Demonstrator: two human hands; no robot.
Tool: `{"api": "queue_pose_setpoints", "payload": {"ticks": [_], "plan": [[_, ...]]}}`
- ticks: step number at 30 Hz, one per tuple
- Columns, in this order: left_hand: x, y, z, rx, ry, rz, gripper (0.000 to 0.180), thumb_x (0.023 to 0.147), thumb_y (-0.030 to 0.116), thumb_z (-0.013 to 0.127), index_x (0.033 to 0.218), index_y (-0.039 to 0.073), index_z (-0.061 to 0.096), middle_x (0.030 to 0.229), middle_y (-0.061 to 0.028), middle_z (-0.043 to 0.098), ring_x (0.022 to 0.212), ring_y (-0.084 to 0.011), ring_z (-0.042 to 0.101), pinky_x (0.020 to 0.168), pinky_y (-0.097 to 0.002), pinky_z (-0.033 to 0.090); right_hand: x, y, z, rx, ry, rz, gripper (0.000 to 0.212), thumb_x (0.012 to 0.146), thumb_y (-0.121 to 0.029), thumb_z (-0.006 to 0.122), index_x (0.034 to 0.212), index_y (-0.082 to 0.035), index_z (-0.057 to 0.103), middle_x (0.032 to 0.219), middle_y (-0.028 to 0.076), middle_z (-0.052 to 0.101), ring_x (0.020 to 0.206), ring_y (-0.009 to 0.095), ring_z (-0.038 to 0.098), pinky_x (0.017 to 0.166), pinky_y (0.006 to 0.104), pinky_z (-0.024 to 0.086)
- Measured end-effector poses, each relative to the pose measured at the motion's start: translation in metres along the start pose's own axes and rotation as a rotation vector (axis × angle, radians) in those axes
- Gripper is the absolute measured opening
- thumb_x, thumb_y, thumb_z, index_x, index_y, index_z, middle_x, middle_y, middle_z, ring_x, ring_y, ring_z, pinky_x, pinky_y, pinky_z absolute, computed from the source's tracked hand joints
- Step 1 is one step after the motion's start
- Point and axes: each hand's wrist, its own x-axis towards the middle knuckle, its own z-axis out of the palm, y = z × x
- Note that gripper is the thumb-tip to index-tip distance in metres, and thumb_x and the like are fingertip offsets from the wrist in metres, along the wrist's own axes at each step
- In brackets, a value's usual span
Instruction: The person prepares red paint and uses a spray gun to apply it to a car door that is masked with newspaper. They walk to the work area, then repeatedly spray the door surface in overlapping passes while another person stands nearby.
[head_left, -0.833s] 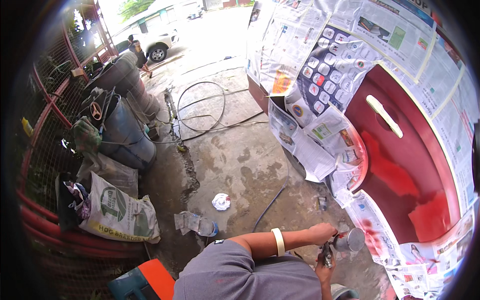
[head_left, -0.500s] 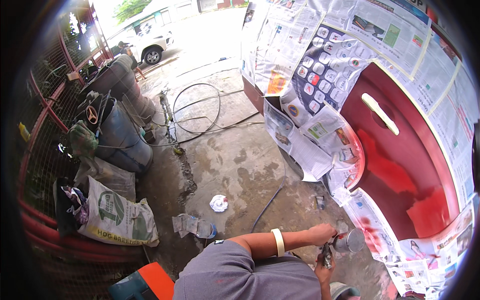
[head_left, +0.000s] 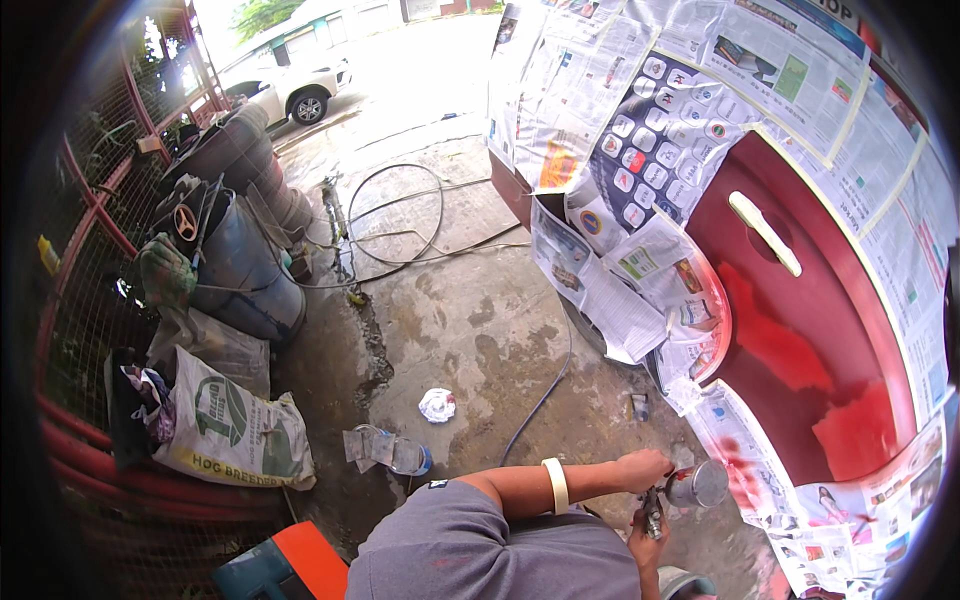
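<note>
Low at the right of centre, a metal spray gun point(head_left: 655, 512) with a grey cup point(head_left: 703, 484) is between my hands. My right hand point(head_left: 647, 543) is closed around its body from below. From the left, my left hand point(head_left: 643, 468) reaches across with fingers closed at the gun's upper part, beside the cup; its exact grip is partly hidden. A cream-coloured ring point(head_left: 556, 486) circles my left forearm. Beyond the gun stands a dark red car door point(head_left: 830, 280) with brighter red patches and a pale-covered handle point(head_left: 764, 233). Newspaper point(head_left: 745, 440) masks the surfaces around it.
A hose point(head_left: 440, 215) loops over the concrete floor. Crumpled foil-like material point(head_left: 437, 405) and a clear plastic bottle point(head_left: 408, 457) lie left of me. A blue drum point(head_left: 250, 270) and a filled sack point(head_left: 235, 425) line the wire fence. Beneath my hands is a bucket point(head_left: 690, 580).
My hands and the spray gun stay nearly in place. The view has shifted slightly. A person seen beside the far bins earlier no longer shows.
</note>
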Motion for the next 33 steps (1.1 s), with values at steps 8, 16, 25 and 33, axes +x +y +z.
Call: {"api": "queue_pose_setpoints", "payload": {"ticks": [8, 16, 25, 33], "plan": [[-0.001, 0.001, 0.0, -0.029, 0.009, -0.007, 0.027, 0.073, 0.0, 0.066, 0.099, 0.003, 0.069, 0.09, -0.022, 0.071, 0.093, -0.0427, 0.069, 0.079, -0.0494, 0.055, -0.003, 0.003, -0.001, 0.012, -0.013, 0.018, 0.026, 0.097, -0.017, 0.065, 0.114, 0.002, 0.062, 0.075, 0.004, 0.062, 0.062, 0.012, 0.059, 0.058, 0.0296, 0.047], [-0.007, 0.007, -0.005, -0.019, -0.007, -0.012, 0.025, 0.073, 0.0, 0.066, 0.098, 0.003, 0.069, 0.091, -0.0218, 0.071, 0.093, -0.0427, 0.069, 0.079, -0.0494, 0.055, -0.006, -0.005, -0.001, 0.057, -0.014, 0.055, 0.024, 0.097, -0.017, 0.065, 0.11, 0.002, 0.062, 0.074, 0.004, 0.063, 0.063, 0.011, 0.059, 0.057, 0.0293, 0.046], [-0.012, 0.005, -0.008, -0.009, -0.032, -0.029, 0.026, 0.074, 0.0, 0.066, 0.099, 0.003, 0.07, 0.092, -0.0219, 0.071, 0.094, -0.0424, 0.069, 0.08, -0.0493, 0.056, -0.006, -0.027, 0.001, 0.028, -0.019, 0.075, 0.021, 0.097, -0.019, 0.066, 0.099, 0.001, 0.062, 0.067, 0.005, 0.063, 0.06, 0.014, 0.06, 0.058, 0.0324, 0.047], [-0.013, 0.0, -0.013, 0.047, -0.052, 0.029, 0.028, 0.073, 0.0, 0.065, 0.1, 0.003, 0.07, 0.091, -0.0228, 0.071, 0.092, -0.0432, 0.069, 0.079, -0.0494, 0.056, -0.004, 0.008, 0.006, -0.058, -0.011, -0.056, 0.026, 0.096, -0.018, 0.066, 0.112, 0.002, 0.063, 0.069, 0.005, 0.063, 0.06, 0.012, 0.061, 0.055, 0.0307, 0.047]]}}
